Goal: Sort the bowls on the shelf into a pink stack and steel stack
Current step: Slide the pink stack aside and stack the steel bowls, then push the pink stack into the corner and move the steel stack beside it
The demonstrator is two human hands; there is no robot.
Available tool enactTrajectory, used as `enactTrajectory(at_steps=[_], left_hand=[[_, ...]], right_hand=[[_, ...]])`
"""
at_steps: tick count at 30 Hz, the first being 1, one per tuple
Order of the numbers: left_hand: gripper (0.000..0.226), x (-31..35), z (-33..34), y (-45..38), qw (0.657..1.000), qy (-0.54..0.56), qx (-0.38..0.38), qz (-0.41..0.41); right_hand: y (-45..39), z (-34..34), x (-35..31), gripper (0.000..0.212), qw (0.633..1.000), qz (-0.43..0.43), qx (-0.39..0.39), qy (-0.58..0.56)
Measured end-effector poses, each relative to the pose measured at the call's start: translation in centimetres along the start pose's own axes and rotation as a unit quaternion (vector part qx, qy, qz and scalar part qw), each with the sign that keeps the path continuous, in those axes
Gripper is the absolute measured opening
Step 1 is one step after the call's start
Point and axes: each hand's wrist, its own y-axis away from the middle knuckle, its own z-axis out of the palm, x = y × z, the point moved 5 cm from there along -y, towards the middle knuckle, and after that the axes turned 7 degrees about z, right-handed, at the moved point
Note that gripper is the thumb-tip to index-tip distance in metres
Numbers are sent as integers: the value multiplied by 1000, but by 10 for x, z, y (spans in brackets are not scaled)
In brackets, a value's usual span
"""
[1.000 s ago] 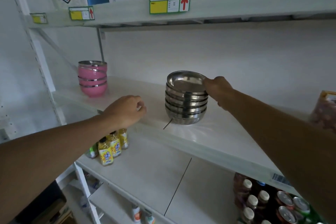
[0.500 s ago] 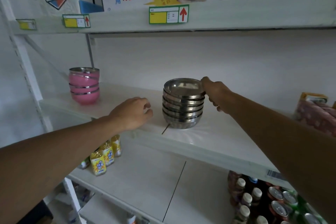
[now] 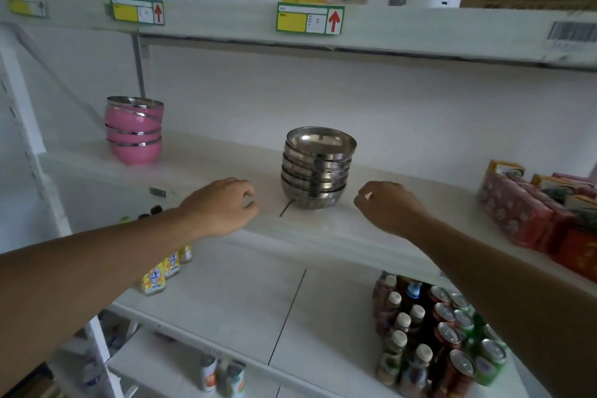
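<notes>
Head view: stack of round steel bowls [image 3: 318, 168] stands between left hand [image 3: 223, 210] and right hand [image 3: 389, 207], both loosely curled, holding nothing, untouching.

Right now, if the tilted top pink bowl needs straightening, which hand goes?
Left, probably. The left hand lies on the shelf edge between the pink stack and the steel stack, holding nothing. The right hand is beyond the steel stack and would have to cross it.
</notes>
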Motion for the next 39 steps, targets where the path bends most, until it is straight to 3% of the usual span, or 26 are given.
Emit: enactTrajectory(at_steps=[4, 10, 19, 24, 39], left_hand=[[42, -3, 13, 18, 1000, 13, -7, 2], [66, 5, 7, 64, 999, 9, -17, -37], [44, 22, -21, 131, 988, -51, -24, -143], [46, 19, -33, 172, 980, -77, -47, -180], [54, -124, -75, 214, 979, -10, 2, -202]], right_hand=[[27, 9, -8, 52, 999, -23, -12, 27], [56, 12, -26, 53, 997, -70, -8, 34], [91, 17, -63, 48, 979, -193, -24, -65], [107, 27, -96, 53, 967, -230, -50, -99], [97, 70, -263, 57, 958, -263, -70, -96]])
